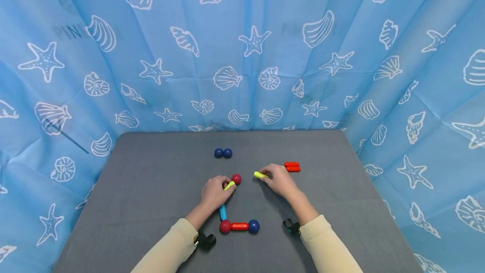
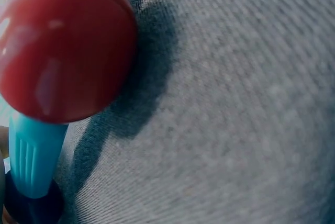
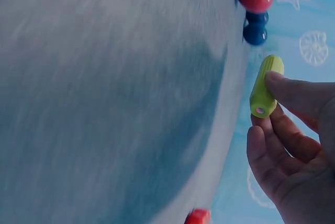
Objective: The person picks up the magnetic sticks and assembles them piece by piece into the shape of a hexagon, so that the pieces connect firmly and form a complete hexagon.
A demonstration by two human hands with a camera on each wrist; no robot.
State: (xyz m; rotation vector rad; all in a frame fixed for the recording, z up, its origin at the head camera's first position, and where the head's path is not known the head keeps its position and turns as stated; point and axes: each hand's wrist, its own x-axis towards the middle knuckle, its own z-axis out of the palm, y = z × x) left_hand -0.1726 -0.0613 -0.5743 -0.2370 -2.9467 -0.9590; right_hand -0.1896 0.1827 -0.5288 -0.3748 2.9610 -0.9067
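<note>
My left hand point(image 1: 216, 193) grips a yellow-green rod point(image 1: 229, 186), with a red ball point(image 1: 236, 179) at its far end. Beneath that hand runs a light blue rod point(image 1: 222, 212); its near end meets a second red ball point(image 1: 225, 226), large in the left wrist view. A dark blue ball point(image 2: 32, 205) shows at the rod's other end there, mostly hidden from above. From the near red ball a red rod point(image 1: 239, 226) leads to a blue ball point(image 1: 254, 226). My right hand point(image 1: 279, 179) pinches another yellow-green rod point(image 3: 266, 88) between thumb and fingers, a round end face showing.
Two dark blue balls point(image 1: 223, 153) sit side by side toward the back of the grey table point(image 1: 159, 163). Two red rods point(image 1: 292, 167) lie parallel just beyond my right hand. A blue curtain with shells point(image 1: 227, 78) hangs behind the table and along both sides.
</note>
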